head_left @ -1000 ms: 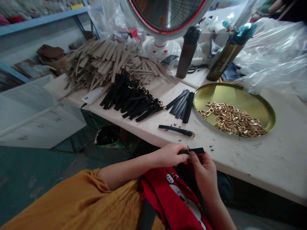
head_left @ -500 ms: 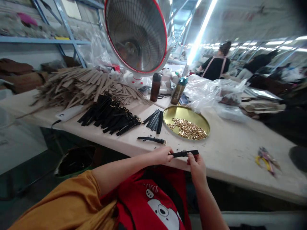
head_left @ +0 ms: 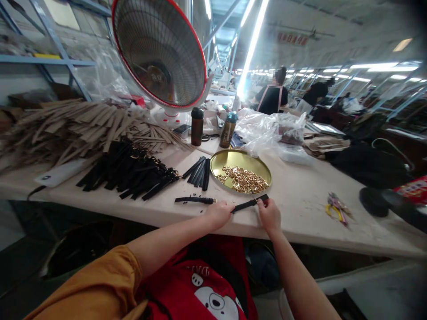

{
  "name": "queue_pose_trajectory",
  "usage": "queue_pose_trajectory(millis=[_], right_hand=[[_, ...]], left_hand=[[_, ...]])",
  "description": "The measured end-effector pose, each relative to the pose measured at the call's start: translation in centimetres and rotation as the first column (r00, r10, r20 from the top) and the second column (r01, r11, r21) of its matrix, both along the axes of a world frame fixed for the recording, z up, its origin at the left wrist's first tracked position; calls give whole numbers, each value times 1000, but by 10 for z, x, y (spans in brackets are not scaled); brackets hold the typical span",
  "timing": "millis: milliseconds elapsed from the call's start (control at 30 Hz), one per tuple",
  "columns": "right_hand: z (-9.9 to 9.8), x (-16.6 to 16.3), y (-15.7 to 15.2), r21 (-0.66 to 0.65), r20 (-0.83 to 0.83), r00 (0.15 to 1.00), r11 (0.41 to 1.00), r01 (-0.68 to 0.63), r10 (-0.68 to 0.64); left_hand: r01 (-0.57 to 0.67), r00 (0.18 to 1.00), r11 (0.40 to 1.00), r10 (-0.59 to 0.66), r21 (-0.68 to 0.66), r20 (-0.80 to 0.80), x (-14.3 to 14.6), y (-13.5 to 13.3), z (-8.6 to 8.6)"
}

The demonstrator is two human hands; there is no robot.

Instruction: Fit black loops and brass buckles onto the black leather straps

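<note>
Between my two hands a black strap [head_left: 246,206] with a small gold buckle is stretched out just above the table's front edge. My left hand [head_left: 218,215] is closed round one end of it. The fingers of my right hand [head_left: 269,214] pinch the other end near the buckle. Just beyond my left hand, a second black strap [head_left: 193,200] with a gold buckle lies flat on the table. Behind my hands is a round gold tray [head_left: 213,161] holding a heap of gold buckles [head_left: 248,180]. Several loose black strips [head_left: 200,173] lie left of the tray.
A pile of buckled black straps [head_left: 126,171] lies left, before a heap of brown strips [head_left: 66,129]. A heater [head_left: 160,58], two bottles [head_left: 196,129] and plastic bags [head_left: 260,129] stand behind. Yellow-handled pliers [head_left: 336,209] lie right. Other people [head_left: 271,98] are far back.
The camera view has turned to the right, so the table things sit further left. Both hands still hold the strap, and its right end is now raised a little higher.
</note>
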State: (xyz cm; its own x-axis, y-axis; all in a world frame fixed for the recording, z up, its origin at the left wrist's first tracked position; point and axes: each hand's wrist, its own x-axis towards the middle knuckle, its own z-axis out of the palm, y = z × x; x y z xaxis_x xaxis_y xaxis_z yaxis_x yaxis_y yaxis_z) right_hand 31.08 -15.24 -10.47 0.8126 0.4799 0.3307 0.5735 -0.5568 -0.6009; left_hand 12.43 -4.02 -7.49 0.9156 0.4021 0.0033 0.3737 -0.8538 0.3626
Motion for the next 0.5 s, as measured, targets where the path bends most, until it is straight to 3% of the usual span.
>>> queue_pose_trajectory(millis=[167,333,500], right_hand=[[-10,0,3,11,-43,999,1000,10,-9],[-3,-2,0,103,-79,996,993,53,-45],[-10,6,-6,14,-180,977,993,117,-113]], left_hand=[[15,998,996,-9,84,-68,-10,4,4],[58,996,985,-45,165,-83,-23,14,23],[28,1000,988,-26,154,-13,-47,32,40]])
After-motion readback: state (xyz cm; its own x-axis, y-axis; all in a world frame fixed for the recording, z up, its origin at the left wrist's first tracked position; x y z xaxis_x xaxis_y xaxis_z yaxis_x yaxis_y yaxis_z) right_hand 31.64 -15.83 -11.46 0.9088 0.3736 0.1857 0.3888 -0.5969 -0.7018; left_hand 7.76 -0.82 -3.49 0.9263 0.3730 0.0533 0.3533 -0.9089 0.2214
